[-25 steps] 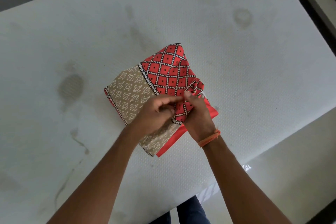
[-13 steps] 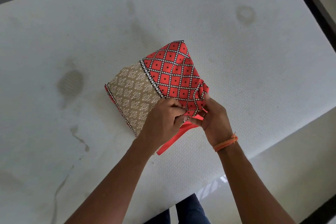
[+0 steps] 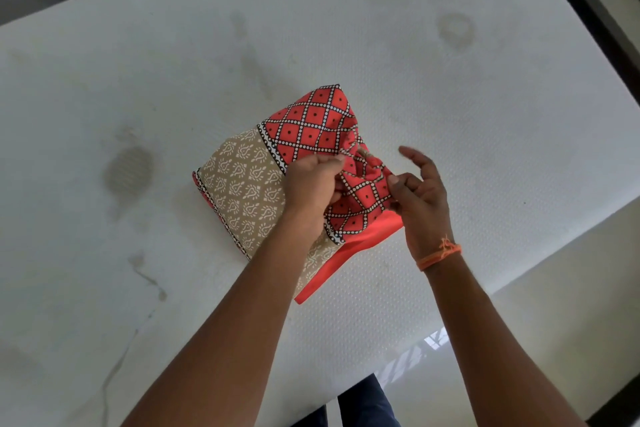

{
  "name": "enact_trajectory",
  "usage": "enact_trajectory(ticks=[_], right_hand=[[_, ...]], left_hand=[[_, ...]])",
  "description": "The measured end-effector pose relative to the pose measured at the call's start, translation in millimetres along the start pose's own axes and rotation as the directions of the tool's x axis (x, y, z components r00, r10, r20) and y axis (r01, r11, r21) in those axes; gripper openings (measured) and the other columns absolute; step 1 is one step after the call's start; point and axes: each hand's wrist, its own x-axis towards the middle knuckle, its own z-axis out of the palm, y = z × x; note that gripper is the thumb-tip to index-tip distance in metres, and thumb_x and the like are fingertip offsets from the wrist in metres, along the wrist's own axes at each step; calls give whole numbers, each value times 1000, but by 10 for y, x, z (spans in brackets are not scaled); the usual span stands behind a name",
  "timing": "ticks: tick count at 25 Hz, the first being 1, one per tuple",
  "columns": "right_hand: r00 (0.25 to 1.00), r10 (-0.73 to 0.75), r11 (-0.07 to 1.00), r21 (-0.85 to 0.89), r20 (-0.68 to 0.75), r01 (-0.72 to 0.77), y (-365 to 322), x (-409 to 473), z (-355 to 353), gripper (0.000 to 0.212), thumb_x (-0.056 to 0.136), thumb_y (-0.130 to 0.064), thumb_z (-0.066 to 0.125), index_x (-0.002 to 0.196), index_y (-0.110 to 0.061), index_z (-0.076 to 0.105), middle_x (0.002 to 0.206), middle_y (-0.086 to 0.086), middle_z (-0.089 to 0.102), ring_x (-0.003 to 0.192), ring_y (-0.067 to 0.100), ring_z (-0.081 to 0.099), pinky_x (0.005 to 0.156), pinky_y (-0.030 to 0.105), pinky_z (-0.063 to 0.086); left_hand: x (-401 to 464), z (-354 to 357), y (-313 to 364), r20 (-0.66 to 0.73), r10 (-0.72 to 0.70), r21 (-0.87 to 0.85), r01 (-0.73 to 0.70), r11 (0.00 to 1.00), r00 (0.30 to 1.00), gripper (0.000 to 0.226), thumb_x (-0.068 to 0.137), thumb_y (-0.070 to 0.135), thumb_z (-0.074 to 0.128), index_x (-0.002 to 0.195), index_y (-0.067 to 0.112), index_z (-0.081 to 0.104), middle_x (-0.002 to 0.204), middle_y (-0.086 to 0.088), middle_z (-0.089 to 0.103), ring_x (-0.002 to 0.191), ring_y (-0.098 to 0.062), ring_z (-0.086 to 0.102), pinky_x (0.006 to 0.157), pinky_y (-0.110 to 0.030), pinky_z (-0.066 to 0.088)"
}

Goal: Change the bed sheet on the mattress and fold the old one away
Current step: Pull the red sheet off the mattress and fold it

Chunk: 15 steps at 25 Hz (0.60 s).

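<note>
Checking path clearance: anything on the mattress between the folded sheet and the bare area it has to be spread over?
Nothing visible. Both the left hand and the right hand already pinch the red patterned top layer of the folded bed sheet, and the bare mattress around it carries only stains.

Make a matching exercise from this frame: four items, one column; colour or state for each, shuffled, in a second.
Column 1
1. left hand
2. right hand
3. mattress
4. wrist thread

Column 2
A. orange, tied round the right wrist
B. white, stained, no sheet spread on it
C. fingers curled, gripping bunched red fabric of the folded sheet
D. pinches the red fabric, its other fingers raised

Pairs: 1-C, 2-D, 3-B, 4-A
</note>
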Motion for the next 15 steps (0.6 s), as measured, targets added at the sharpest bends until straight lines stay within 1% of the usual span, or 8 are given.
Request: enact_trajectory(ticks=[2, 4, 6, 7, 10, 11, 12, 15], right_hand=[[1000, -11, 992, -124, 29, 14, 38, -27, -53, 24, 94, -1, 55, 115, -10, 64, 87, 21, 65, 77, 35, 61, 72, 44, 53], [994, -90, 919, -379, 56, 105, 58, -9, -71, 31, 90, 3, 57, 118, -10, 65, 96, 12, 68, 87, 24, 65, 76, 40, 56], [942, -264, 695, -636, 208, 335, 47, 32, -55, 49, 84, 1, 59, 131, -15, 59, 112, 10, 59, 102, 19, 60, 84, 31, 53], [902, -312, 587, -686, 300, 431, 30, 78, -33, 54, 82, -3, 58, 134, -16, 56, 119, 11, 53, 108, 20, 56, 88, 32, 50], [887, -193, 320, -828, 419, 461, -71, 255, 71, 42, 83, -18, 58, 124, -24, 64, 129, 8, 49, 118, 31, 48, 93, 48, 45], [892, -139, 287, -845, 430, 451, -117, 281, 93, 34, 83, -20, 62, 116, -23, 69, 126, 7, 51, 117, 31, 49, 92, 48, 45], [891, -117, 342, -824, 439, 451, -142, 297, 72, 27, 80, -19, 67, 107, -21, 73, 119, 7, 54, 112, 29, 51, 90, 44, 48], [927, -38, 710, -643, 372, 287, -234, 187, -95, 14, 69, -12, 80, 82, -12, 74, 103, 3, 54, 97, 12, 53, 83, 14, 42]], left_hand=[[-43, -79, -91, 30, -91, -139, 95, 986, 995, 12, 94, 16, 63, 83, 17, 66, 80, -1, 68, 69, -13, 61, 59, -27, 50], [-79, -113, -176, 75, -95, -203, 109, 973, 993, 13, 98, 15, 58, 86, 17, 63, 83, -3, 66, 71, -14, 60, 62, -29, 51], [-99, -132, -238, 113, -49, -185, 70, 980, 992, 15, 100, 14, 54, 87, 16, 62, 85, -3, 64, 72, -13, 58, 61, -27, 51], [-112, -141, -254, 124, -25, -175, 47, 984, 992, 17, 100, 14, 52, 87, 17, 62, 85, -3, 64, 73, -13, 58, 61, -27, 51], [-141, -162, -288, 129, 12, -182, 11, 983, 992, 17, 101, 16, 51, 90, 18, 64, 86, -3, 65, 74, -12, 59, 63, -27, 51], [-164, -166, -290, 125, 16, -181, 7, 983, 992, 17, 101, 16, 51, 89, 18, 64, 86, -3, 64, 75, -13, 58, 63, -27, 51], [-181, -163, -295, 123, 18, -186, 6, 982, 992, 18, 101, 16, 52, 89, 18, 64, 84, -2, 64, 75, -12, 58, 63, -26, 51], [-237, -139, -254, 134, 29, -177, -5, 984, 991, 19, 100, 15, 52, 86, 19, 65, 77, 5, 67, 70, -8, 60, 64, -26, 50]])
